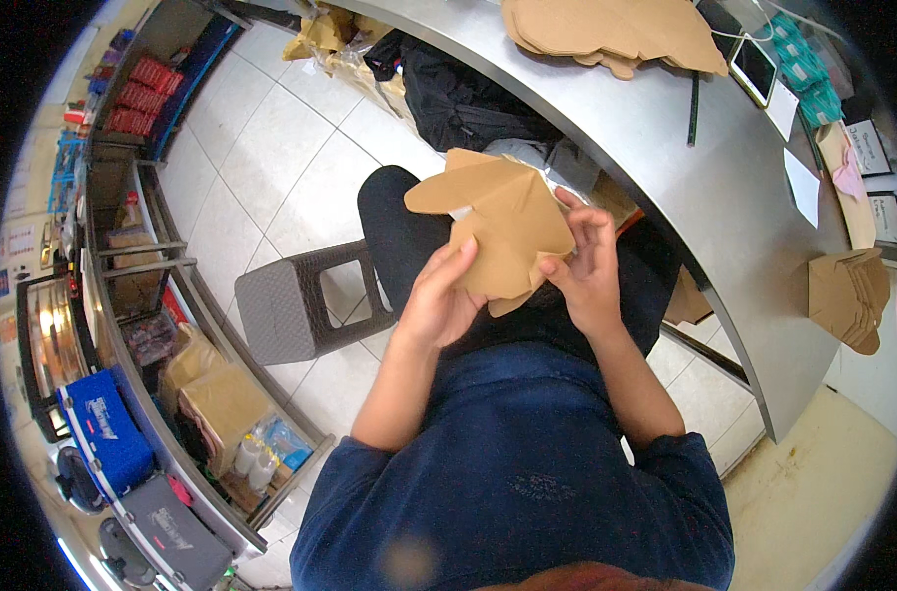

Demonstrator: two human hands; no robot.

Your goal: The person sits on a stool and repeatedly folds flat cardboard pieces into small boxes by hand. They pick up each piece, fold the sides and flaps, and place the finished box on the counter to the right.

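Observation:
A brown cardboard box blank [512,231], partly folded with flaps standing out, is held above my lap between both hands. My left hand [445,295] grips its lower left side, thumb on the front face and fingers behind. At the right edge, my right hand [588,261] has its thumb and fingers closed on a corner flap. The fingers behind the cardboard are partly hidden. A stack of flat cardboard blanks [616,34] lies on the metal table [655,128] at the far side. Several folded cardboard pieces [847,295] are nested together at the table's right end.
A phone [754,71] and teal packets [803,74] lie at the back right of the table. A grey stool [291,305] stands left of my legs on the tiled floor [271,138]. Shelves with a blue case [108,428] line the left; black cloth [458,94] lies under the table.

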